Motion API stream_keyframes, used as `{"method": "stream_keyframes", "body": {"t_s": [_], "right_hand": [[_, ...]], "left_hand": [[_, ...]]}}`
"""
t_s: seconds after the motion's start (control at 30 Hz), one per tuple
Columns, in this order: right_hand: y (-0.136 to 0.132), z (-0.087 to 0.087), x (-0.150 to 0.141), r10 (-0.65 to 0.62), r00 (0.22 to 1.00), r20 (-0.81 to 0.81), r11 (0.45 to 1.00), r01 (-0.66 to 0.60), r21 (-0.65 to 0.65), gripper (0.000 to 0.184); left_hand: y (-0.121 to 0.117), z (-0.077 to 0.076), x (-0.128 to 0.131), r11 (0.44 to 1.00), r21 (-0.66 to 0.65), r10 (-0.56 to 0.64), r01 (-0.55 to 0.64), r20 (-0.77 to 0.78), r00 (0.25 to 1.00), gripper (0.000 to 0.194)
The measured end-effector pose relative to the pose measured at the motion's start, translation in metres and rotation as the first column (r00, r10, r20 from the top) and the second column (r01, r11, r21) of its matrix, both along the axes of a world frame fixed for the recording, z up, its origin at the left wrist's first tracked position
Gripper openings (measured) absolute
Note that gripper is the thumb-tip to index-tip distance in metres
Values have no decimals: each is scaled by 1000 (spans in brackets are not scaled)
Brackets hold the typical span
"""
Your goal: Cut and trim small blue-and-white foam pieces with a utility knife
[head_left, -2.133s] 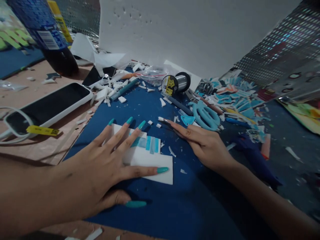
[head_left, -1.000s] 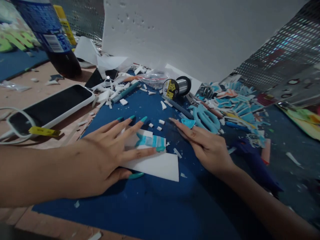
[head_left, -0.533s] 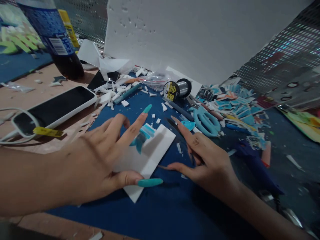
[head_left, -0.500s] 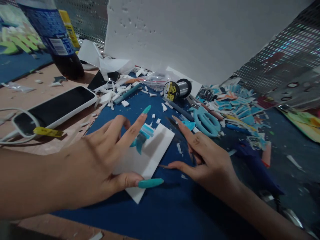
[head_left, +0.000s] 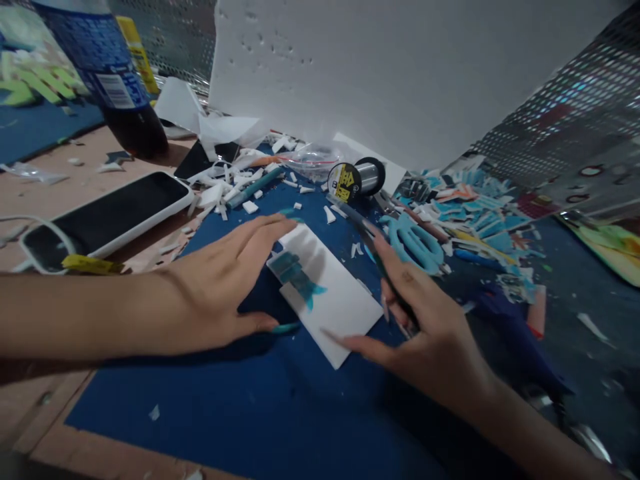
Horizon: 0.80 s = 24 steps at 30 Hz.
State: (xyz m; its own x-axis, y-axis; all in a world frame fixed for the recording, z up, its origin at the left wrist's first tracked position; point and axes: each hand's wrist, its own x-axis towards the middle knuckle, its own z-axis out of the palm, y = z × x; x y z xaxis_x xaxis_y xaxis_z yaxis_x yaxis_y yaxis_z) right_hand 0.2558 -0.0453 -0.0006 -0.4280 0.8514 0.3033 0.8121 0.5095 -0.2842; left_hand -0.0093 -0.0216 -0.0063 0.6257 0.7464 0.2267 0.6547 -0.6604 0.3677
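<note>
A white rectangular board point(head_left: 337, 303) lies on the blue mat between my hands, with a blue tail-shaped cutout point(head_left: 300, 277) at its left side. My left hand point(head_left: 227, 283), with long teal nails, is open; its outstretched fingertips are at the board's upper left corner, the thumb apart below. My right hand point(head_left: 420, 307) is closed round a slim dark knife point(head_left: 393, 283) that points up and away. The thumb of that hand stretches over the board's lower right part. Motion blurs the fingertips.
Scissors point(head_left: 413, 243), a wire spool point(head_left: 355, 180) and foam scraps point(head_left: 245, 183) lie beyond the board. A phone point(head_left: 110, 213) and a cola bottle point(head_left: 117, 87) stand left. Right are blue offcuts point(head_left: 480, 207) and a dark blue tool point(head_left: 520, 340). A white panel point(head_left: 370, 73) rises behind.
The board has turned and shifted right, its blue cutout now pointing lower right. My left hand has drawn its fingers together at the board's far corner. My right hand has moved slightly right.
</note>
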Motion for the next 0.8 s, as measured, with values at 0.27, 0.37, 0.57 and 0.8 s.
{"method": "stream_keyframes", "body": {"t_s": [0.27,0.37,0.57,0.8], "right_hand": [[8,7,7,50,992,118,986,-29,-167,103],[17,9,17,94,985,145,972,-59,-229,95],[34,1,25,-16,992,123,994,29,-109,70],[42,-1,24,83,977,198,976,-39,-215,78]], "left_hand": [[6,-4,0,995,-95,-56,40,-177,983,95],[2,-3,-1,994,-35,-108,103,-215,971,92],[5,-4,4,997,66,-23,34,-169,985,84],[29,-6,8,976,-198,-145,96,-252,957,101]]}}
